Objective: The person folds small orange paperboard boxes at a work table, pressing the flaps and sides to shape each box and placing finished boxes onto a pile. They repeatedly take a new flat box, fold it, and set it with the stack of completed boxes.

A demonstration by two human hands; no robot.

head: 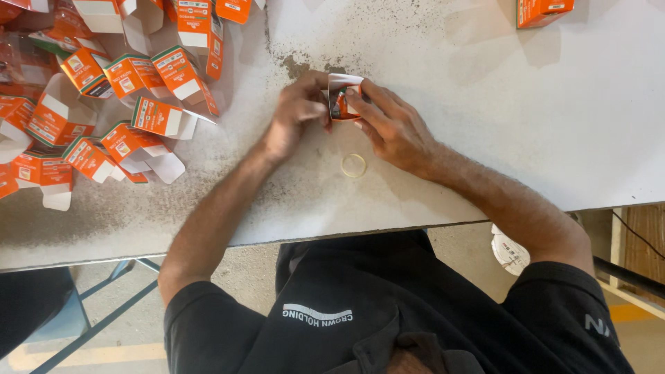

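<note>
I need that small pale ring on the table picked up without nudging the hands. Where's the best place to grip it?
The ring lies flat on the grey table, apart from both hands. Probably best: come straight down from above and pinch across its rim, since it is too thin and low to offer a grip from the side.

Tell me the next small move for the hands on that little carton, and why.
Probably fold the open white flap shut. Both the left hand and the right hand pinch the small orange carton above the white table, and its top flap stands open. The pale ring lies apart on the table, and the pile of open orange cartons sits to the left.
</note>
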